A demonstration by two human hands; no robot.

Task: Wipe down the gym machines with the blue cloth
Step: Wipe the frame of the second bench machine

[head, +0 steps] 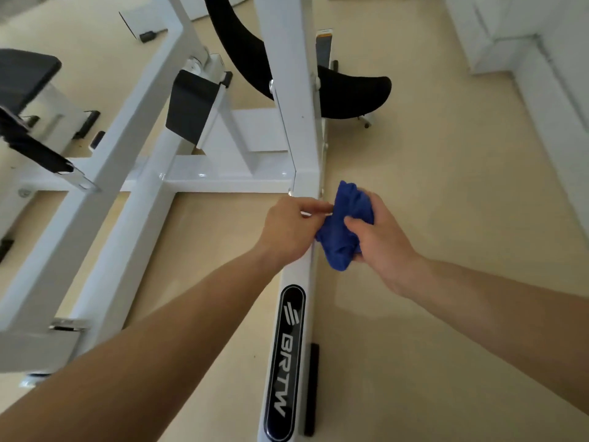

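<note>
Clenched fully round the bunched blue cloth [341,244] with the right grip [379,240]. Pinching the cloth's left edge narrowly, at the fingertips, with the left grip [287,228]. Held just over the white machine rail [298,275], near the upright post [302,122], above the floor [414,346].

Blue cloth [345,224]: soft crumpled fabric, matt. Machine frame [204,177]: white painted metal, smooth, glossy, highlights on crossbar. Logo badge [288,362]: glossy black, silver lettering. Seat pad [350,94]: black, matt upholstery. Floor [446,186]: beige, matt, faintly speckled.
</note>
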